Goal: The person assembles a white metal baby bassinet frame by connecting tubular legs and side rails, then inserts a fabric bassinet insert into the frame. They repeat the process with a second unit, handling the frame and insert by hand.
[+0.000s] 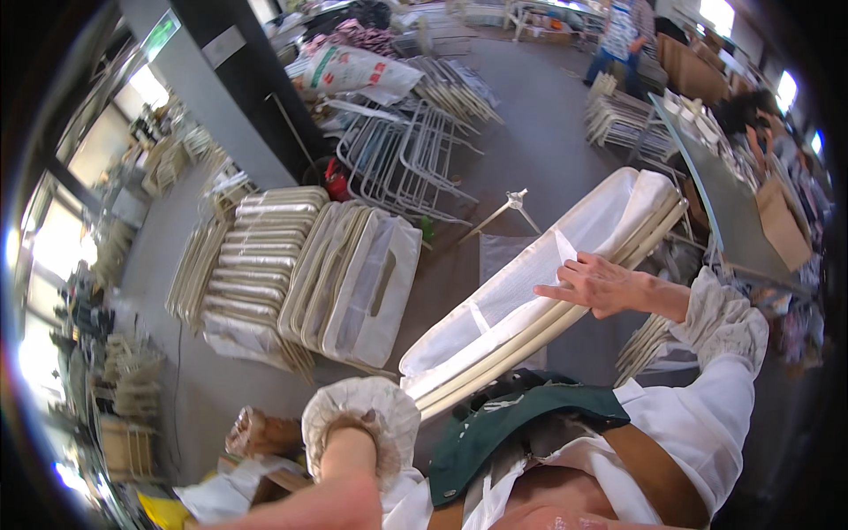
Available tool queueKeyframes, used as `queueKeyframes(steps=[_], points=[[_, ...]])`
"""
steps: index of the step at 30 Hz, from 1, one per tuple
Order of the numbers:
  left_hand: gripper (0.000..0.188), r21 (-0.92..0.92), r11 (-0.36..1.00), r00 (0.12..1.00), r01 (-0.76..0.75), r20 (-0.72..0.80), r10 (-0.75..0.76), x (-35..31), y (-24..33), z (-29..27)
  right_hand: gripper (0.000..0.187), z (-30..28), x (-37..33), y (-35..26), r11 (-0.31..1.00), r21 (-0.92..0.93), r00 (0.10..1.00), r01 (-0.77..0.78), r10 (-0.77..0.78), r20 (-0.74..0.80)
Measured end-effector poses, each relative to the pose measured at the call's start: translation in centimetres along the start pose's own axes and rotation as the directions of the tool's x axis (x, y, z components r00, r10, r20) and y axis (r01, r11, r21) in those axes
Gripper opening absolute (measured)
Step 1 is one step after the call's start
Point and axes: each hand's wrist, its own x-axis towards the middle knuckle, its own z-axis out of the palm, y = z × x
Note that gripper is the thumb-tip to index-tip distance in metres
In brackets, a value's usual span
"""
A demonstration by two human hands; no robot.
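Observation:
A long frame with rounded ends, lined with white mesh fabric (521, 281), slants across in front of my body, with more cream-coloured frame rails (530, 349) stacked beneath it. My right hand (599, 284) rests at its near edge, thumb stretched out to the left. The bent fingers hold a raised white fabric flap (566, 247); its grip is partly hidden. A white strip (480, 318) crosses the mesh farther left. My left forearm, in a pale sleeve cover (362, 424), folds back toward the lower edge. There my left hand (305, 508) is mostly cut off, its fingers unseen.
Stacks of fabric-covered frames (265, 256) stand on the floor at left, beside more white-panelled frames (375, 283). Bare metal frames (406, 159) lie beyond, near a dark pillar (265, 97). A table (742, 208) stands at right; people work nearby.

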Motion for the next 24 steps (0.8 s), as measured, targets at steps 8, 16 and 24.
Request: queueKeyframes(steps=[8,16,24], points=[[0.059,0.318,-0.488,-0.555,0.813,0.172,-0.814,-24.1,-2.4,-14.1,0.061,-3.2,1.7,0.6,0.954,-0.298,0.962,0.022,-0.101,-0.252],[0.063,0.431,-0.478,-0.636,0.765,0.621,-0.457,-27.9,-1.7,-8.5,0.033,-0.4,2.7,2.6,0.979,-0.075,0.934,-0.189,0.156,-0.322],[0.055,0.322,-0.747,-0.791,0.582,0.437,-0.428,-31.3,-0.3,-4.1,0.014,3.5,4.7,5.1,0.942,0.014,0.820,-0.335,0.299,-0.488]])
